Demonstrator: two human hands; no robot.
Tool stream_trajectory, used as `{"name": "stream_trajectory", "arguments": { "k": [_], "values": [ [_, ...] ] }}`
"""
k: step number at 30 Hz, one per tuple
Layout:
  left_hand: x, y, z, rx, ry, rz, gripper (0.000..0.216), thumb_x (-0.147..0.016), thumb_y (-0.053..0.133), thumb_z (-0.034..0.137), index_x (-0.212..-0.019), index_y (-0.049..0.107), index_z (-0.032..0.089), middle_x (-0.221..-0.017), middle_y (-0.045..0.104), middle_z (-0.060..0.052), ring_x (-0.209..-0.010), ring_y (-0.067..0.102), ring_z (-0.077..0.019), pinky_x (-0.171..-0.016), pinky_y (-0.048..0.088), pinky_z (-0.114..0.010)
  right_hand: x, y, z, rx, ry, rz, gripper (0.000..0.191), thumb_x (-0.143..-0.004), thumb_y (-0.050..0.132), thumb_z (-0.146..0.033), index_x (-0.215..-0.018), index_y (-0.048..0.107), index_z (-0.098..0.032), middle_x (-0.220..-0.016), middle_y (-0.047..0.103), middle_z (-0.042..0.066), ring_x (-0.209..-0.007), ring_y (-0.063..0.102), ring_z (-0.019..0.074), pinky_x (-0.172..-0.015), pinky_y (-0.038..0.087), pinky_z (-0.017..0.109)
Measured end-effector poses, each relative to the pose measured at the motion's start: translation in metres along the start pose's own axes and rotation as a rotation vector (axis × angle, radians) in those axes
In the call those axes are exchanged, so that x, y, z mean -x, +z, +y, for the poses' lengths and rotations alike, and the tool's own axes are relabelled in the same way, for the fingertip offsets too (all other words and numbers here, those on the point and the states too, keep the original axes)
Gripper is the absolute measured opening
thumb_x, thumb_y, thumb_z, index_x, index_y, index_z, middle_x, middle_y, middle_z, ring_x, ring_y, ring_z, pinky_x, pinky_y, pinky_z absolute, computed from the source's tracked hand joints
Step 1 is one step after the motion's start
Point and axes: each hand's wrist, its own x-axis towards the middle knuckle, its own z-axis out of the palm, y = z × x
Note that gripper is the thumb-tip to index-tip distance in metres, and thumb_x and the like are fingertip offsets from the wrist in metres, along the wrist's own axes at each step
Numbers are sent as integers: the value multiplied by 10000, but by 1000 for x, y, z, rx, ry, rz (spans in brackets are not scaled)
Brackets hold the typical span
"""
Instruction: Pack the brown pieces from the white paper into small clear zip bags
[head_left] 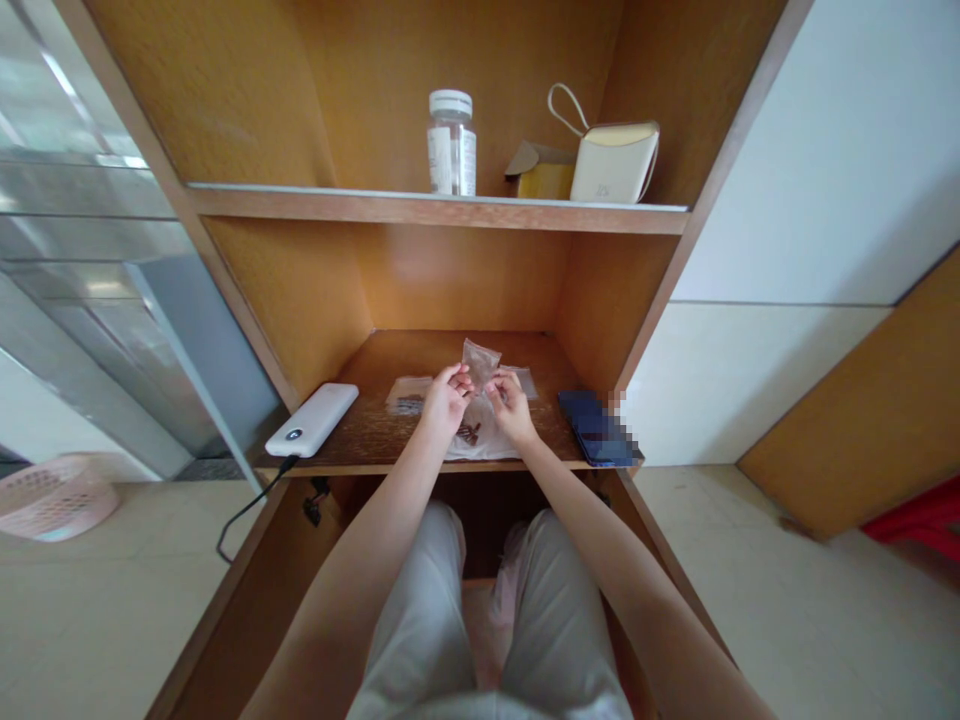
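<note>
Both hands meet over the lower wooden shelf (375, 440). My left hand (445, 400) and my right hand (511, 403) pinch a small clear plastic bag (480, 362) between their fingertips, holding it upright just above the shelf. Under the hands lies another clear bag (474, 438) with small dark pieces in it. A third flat bag (409, 396) with dark bits rests to the left of my left hand.
A white power bank (313, 419) with a black cable lies at the shelf's left front. A dark blue phone (596, 427) lies at the right. On the upper shelf stand a clear jar (451, 143), a yellow box (546, 178) and a cream pouch (615, 160). A pink basket (52, 495) sits on the floor.
</note>
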Motion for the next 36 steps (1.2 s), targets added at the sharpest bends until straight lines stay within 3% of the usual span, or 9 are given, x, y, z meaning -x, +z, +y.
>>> {"name": "stream_trajectory", "arguments": {
  "k": [4,7,12,23,31,36],
  "values": [
    [-1,2,2,-132,165,24,115,-706,562,251,-637,554,160,-555,557,15,-482,481,-84,-533,395,-236,2,0,-3,26,-19,-68,148,-855,459,-287,-807,572,-203,-1007,567,67,-998,531,183,-843,451,333],
    [1,1,9,-292,218,27,126,-696,594,254,-624,585,151,-525,571,3,-474,500,-94,-492,375,-229,2,0,-3,59,-62,-75,151,-864,447,-259,-943,571,-222,-1066,584,58,-1071,511,180,-910,424,348],
    [2,-6,21,-554,254,-101,159,-709,620,299,-675,628,144,-610,648,-45,-574,584,-140,-570,440,-252,3,1,2,42,-75,-59,313,-859,444,-256,-1166,497,-216,-1165,557,86,-1103,507,180,-885,447,330],
    [0,-15,20,-803,306,-231,191,-710,651,347,-727,680,159,-748,692,-76,-724,632,-198,-668,469,-291,4,3,-3,10,-110,-132,347,-849,431,-214,-1166,568,-240,-1173,597,48,-1120,521,175,-972,402,361],
    [2,-15,23,-922,322,-198,141,-743,568,250,-721,675,161,-759,697,-53,-741,638,-177,-695,480,-287,5,2,0,-134,-191,-135,347,-837,485,-232,-1168,583,-272,-1126,601,40,-1076,537,190,-944,432,366],
    [5,-11,26,-1065,366,-234,170,-753,528,217,-682,674,169,-726,694,-36,-724,630,-167,-688,467,-270,5,0,-3,-125,-154,-111,269,-834,516,-293,-1074,627,-246,-1042,603,52,-983,563,191,-853,476,359]
  ]
}}
